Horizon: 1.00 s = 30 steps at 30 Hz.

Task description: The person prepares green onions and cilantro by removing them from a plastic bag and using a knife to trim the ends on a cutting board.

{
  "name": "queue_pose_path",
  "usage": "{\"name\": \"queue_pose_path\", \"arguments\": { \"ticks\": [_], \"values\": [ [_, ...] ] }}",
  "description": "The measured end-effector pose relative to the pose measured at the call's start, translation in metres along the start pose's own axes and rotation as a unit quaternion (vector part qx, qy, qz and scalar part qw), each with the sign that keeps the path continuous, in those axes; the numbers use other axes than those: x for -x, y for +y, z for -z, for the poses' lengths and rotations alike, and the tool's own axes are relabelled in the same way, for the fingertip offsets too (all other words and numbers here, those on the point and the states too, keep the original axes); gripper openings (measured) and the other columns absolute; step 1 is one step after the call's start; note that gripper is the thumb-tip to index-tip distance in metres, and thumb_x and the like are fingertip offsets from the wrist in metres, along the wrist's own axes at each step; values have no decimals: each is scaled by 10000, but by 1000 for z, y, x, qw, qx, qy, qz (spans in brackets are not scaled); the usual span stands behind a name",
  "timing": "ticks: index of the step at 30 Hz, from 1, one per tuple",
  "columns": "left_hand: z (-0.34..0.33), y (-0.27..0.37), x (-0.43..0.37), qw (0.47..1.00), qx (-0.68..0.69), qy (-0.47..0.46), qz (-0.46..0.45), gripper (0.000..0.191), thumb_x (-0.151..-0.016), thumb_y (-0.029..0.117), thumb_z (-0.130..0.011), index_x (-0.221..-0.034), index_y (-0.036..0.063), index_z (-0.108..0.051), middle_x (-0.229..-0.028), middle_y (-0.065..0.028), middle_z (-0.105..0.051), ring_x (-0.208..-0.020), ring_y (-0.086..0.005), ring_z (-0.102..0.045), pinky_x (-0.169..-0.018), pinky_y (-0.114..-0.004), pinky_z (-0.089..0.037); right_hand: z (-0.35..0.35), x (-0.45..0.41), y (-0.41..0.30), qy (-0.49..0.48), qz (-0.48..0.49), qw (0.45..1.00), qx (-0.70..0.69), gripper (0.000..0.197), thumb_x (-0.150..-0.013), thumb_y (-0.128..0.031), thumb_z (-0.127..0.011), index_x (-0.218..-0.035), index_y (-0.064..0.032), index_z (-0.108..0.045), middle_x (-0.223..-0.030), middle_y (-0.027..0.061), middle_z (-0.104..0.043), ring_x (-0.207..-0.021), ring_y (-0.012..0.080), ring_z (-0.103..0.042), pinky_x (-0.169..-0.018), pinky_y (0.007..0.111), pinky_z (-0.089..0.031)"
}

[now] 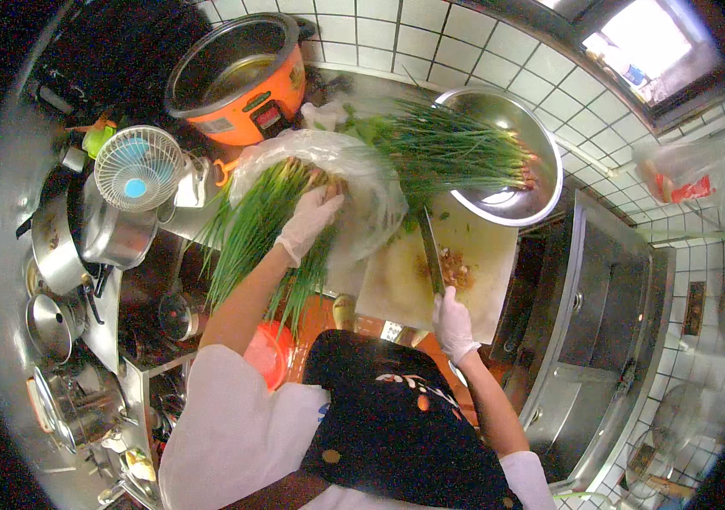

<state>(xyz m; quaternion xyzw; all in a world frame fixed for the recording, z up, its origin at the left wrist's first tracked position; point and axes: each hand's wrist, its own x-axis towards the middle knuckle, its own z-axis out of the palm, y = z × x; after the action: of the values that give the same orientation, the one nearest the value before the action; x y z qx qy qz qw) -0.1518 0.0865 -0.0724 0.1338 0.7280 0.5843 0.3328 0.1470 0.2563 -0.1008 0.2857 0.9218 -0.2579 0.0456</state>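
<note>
A bunch of green onions [254, 223] hangs from my left hand [313, 220], gloved, whose fingers close round it near the root end, over a clear plastic bag [369, 191]. In my gloved right hand [455, 324] is the handle of a knife with a long dark blade [430, 248], lying over the cutting board [388, 287]. Brown root trimmings [457, 271] lie right of the blade. Another bunch of green onions [458, 146] rests partly in a steel bowl [544, 207], its roots to the right. Leafy greens [366, 127] lie beside the bag.
An orange rice cooker [241, 127] stands open at the back left. Left of it are a small fan [139, 169] and metal pots [120, 229]. A steel sink [605, 306] is at the right, a red basin [267, 357] low at the left. Tiled walls bound the back and right.
</note>
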Motion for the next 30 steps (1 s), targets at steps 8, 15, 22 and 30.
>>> {"name": "queue_pose_path", "arguments": {
  "ticks": [8,15,22,30],
  "values": [
    [-17,-13,8,1000,14,-12,-14,312,-887,303,-569,-1077,58,-605,-848,-2,-610,-758,-121,-563,-683,-249,-458,-2,1,0,19,15,1000,0,231,-912,-202,-473,-1025,-13,-401,-602,218,-589,-571,409,-600,-491,501,-471],
    [-68,-35,44,892,-386,27,-232,441,-911,166,-455,-1245,-118,-410,-1134,-316,-462,-972,-400,-492,-906,-433,-403,9,-1,-6,21,-3,999,-37,163,-926,-159,-475,-929,-17,-397,-573,246,-545,-557,430,-566,-482,512,-430],
    [-135,-52,53,916,-279,-52,-285,358,-845,68,-560,-1200,29,-534,-922,-157,-509,-828,-315,-538,-740,-356,-458,14,20,13,47,-21,994,-96,203,-936,-227,-474,-951,-31,-426,-570,230,-560,-572,426,-587,-482,507,-455],
    [-149,-75,46,882,-372,-49,-285,273,-774,54,-596,-1047,47,-578,-857,-151,-522,-811,-335,-542,-697,-405,-460,23,37,11,14,7,999,-42,180,-881,-147,-508,-984,-30,-418,-580,217,-575,-551,406,-598,-467,516,-456]
  ]
}}
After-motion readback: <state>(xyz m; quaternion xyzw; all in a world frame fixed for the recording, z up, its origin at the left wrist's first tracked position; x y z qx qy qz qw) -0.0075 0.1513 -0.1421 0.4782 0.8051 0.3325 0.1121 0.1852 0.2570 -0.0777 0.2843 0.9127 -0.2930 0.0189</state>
